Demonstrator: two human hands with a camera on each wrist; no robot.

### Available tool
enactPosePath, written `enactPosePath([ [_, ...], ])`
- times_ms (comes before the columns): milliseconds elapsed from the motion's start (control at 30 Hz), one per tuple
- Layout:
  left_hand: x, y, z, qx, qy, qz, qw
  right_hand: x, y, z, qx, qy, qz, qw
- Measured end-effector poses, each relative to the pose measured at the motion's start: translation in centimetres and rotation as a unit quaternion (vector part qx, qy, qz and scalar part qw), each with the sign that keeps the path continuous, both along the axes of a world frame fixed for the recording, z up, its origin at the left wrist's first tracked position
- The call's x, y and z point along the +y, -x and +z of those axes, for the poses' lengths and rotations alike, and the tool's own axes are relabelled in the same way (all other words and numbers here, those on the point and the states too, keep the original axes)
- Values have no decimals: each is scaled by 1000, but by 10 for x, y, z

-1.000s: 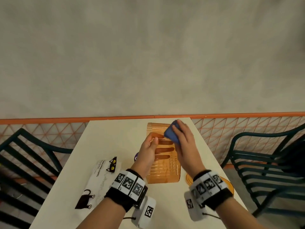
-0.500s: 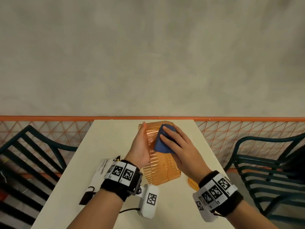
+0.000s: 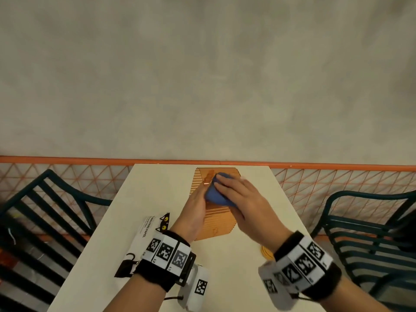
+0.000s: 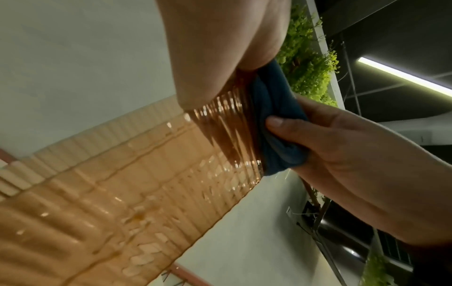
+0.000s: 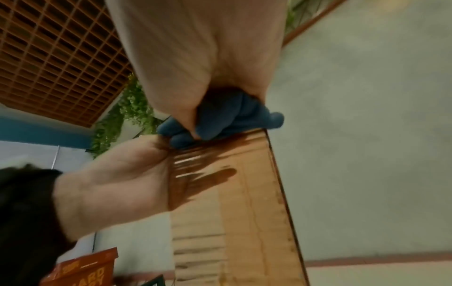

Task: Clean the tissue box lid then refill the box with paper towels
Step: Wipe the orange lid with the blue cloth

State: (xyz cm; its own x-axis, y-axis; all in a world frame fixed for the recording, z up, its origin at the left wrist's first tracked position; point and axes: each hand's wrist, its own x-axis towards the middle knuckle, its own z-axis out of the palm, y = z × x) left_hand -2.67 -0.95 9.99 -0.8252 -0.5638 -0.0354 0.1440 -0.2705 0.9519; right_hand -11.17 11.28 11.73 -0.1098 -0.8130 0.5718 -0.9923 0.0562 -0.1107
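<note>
The amber ribbed tissue box lid [image 3: 219, 224] stands tilted over the table, and my left hand [image 3: 194, 212] grips its left side. Its fingers show dark through the plastic in the right wrist view, behind the lid [image 5: 234, 212]. My right hand [image 3: 238, 199] holds a bunched blue cloth [image 3: 215, 194] and presses it on the lid's upper face, right beside the left hand. In the left wrist view the right thumb pinches the cloth [image 4: 276, 120] against the lid [image 4: 146, 193]. A white paper towel pack [image 3: 146, 239] with black cats lies at the left.
The white table [image 3: 157, 183] ends at an orange rail and lattice fence at the far side. Dark green slatted chairs stand at the left [image 3: 45, 210] and right [image 3: 360, 226]. An orange piece [image 3: 266, 252] lies near my right wrist.
The right hand has slid the blue cloth from the lid's far end back toward the left hand. The left hand has turned and tilted the lid while keeping hold.
</note>
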Motion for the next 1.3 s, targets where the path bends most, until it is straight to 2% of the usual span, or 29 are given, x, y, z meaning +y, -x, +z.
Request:
enactPosePath([
  [67,1,-2,-1,12,-11,-10,1000,0,6,-3,-21,-17,-9,1000],
  [167,7,-4,4,25,-11,-40,999,-9,34,15,-141,-4,-43,989],
  [233,9,-2,8,37,-42,-61,997,-11,45,28,-186,13,-57,981],
  [300,6,-2,10,68,-108,-71,989,-8,41,29,-167,20,-45,985],
  [400,2,-2,13,116,-246,-67,960,1,24,14,-111,23,-1,994],
  [467,-2,-3,14,114,-318,-88,937,9,13,1,-58,26,17,998],
  [500,-5,-2,12,99,-330,-88,935,13,9,-5,-23,25,23,999],
  [600,-16,-4,5,18,-302,-91,949,19,-3,-19,90,7,22,996],
  [667,-17,-5,2,-20,-263,-78,961,18,-6,-16,105,-9,13,994],
  [733,-11,-5,-1,-28,-219,-60,973,10,-2,-3,52,-34,7,998],
  [800,-3,-5,-4,-32,-171,-51,983,-3,13,15,-80,-58,-8,995],
  [867,1,-4,-7,-37,-139,-62,988,-10,27,26,-152,-70,-25,986],
  [933,1,-6,-8,-27,-132,-49,990,-7,20,23,-118,-61,-28,991],
  [1000,-2,-7,-12,-1,-139,-38,990,4,-5,6,-32,-38,-1,999],
  [1067,0,-11,-14,9,-141,-47,989,15,-27,-9,11,-43,33,998],
  [1167,4,-12,-14,-10,-112,-37,993,5,-5,-1,-53,-49,47,996],
  [1233,8,-9,-12,-43,-95,-54,993,-9,27,15,-123,-39,-4,992],
  [1300,11,-6,-7,-57,-90,-72,992,-16,46,26,-145,-33,-45,988],
])
